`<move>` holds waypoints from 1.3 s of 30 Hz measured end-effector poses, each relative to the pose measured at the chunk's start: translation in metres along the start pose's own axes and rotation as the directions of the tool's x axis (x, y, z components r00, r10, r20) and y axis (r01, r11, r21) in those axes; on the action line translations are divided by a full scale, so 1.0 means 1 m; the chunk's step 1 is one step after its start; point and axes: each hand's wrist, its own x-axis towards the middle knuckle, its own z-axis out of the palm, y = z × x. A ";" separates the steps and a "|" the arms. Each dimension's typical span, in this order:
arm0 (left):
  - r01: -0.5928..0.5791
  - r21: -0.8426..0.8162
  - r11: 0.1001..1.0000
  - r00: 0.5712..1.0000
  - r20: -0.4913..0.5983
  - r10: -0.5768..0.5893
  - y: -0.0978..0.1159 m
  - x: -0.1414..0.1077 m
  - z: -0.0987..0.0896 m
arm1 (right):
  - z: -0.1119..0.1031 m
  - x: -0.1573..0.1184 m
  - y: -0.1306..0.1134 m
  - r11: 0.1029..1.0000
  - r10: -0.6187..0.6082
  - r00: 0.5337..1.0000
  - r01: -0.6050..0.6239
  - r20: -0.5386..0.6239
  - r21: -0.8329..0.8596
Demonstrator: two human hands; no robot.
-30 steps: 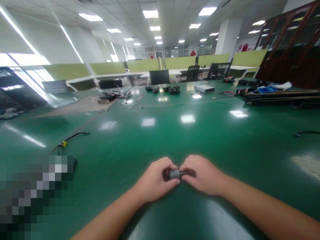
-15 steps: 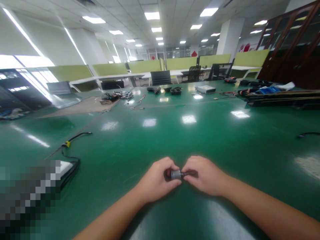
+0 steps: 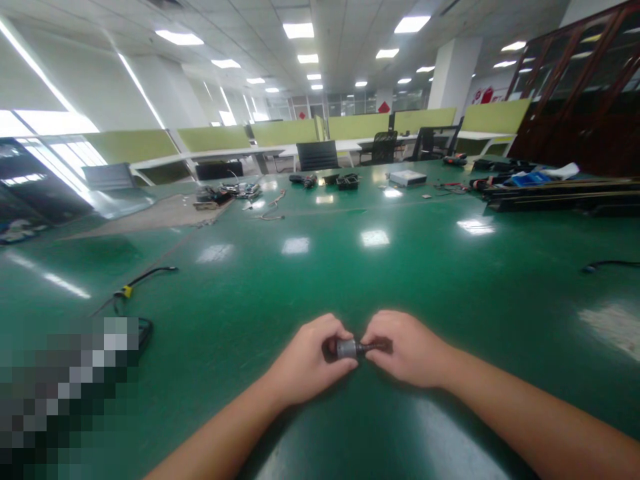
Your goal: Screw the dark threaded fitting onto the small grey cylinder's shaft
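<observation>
A small grey metal cylinder [image 3: 346, 349] lies between my hands, low over the green table [image 3: 320, 280]. My left hand [image 3: 315, 357] grips it between thumb and fingers. From its right end a thin dark shaft [image 3: 371, 347] runs into my right hand [image 3: 403, 350], whose thumb and index finger pinch it. The far end of the shaft is shaded by my right palm, and the left end of the cylinder is partly hidden in my left hand.
A black cable with a yellow piece [image 3: 127, 291] lies at left, near a pixelated object [image 3: 75, 380]. Another dark cable [image 3: 610, 264] is at right. Along the far side sit a silver box [image 3: 407, 178], tangled wires [image 3: 243, 190] and long black strips [image 3: 555, 197].
The whole view has shifted slightly, so the room and table items appear a little further left. Both hands keep the same grip on the part.
</observation>
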 end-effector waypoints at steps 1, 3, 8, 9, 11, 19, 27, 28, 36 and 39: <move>-0.001 0.004 1.000 1.000 -0.002 0.001 0.000 0.000 0.000 | 0.000 0.000 0.000 1.000 -0.001 1.000 0.001 0.000 0.001; -0.009 0.007 1.000 1.000 -0.004 0.009 -0.001 0.000 0.001 | -0.001 -0.001 0.001 1.000 0.001 1.000 -0.001 0.003 0.000; -0.028 0.002 1.000 1.000 -0.008 0.028 -0.002 0.000 0.001 | -0.001 -0.001 0.000 1.000 0.015 1.000 -0.015 0.008 0.008; -0.029 0.002 1.000 1.000 -0.008 0.029 -0.002 0.000 0.001 | -0.001 -0.001 0.000 1.000 0.015 1.000 -0.015 0.004 0.012; -0.032 0.001 0.999 0.999 -0.007 0.032 -0.002 0.000 0.001 | -0.001 -0.001 0.000 1.000 0.013 1.000 -0.013 -0.004 0.018; -0.040 0.000 0.999 0.999 0.010 0.040 -0.005 0.001 0.001 | -0.006 -0.002 -0.002 1.000 0.031 0.999 -0.031 0.026 -0.001; -0.036 0.005 0.999 0.999 0.018 0.036 -0.006 0.001 0.002 | -0.008 -0.003 -0.001 0.998 0.039 0.999 -0.037 0.035 -0.052; -0.036 0.005 0.999 0.999 0.018 0.036 -0.006 0.001 0.003 | -0.008 -0.004 -0.001 0.998 0.038 0.999 -0.036 0.036 -0.058; -0.049 -0.013 0.999 0.999 0.015 0.049 -0.007 0.000 0.003 | -0.009 -0.005 -0.001 0.996 0.045 0.998 -0.042 0.035 -0.080; -0.045 -0.003 0.999 0.999 0.015 0.045 -0.007 0.000 0.003 | -0.010 -0.005 -0.001 0.995 0.047 0.998 -0.044 0.035 -0.085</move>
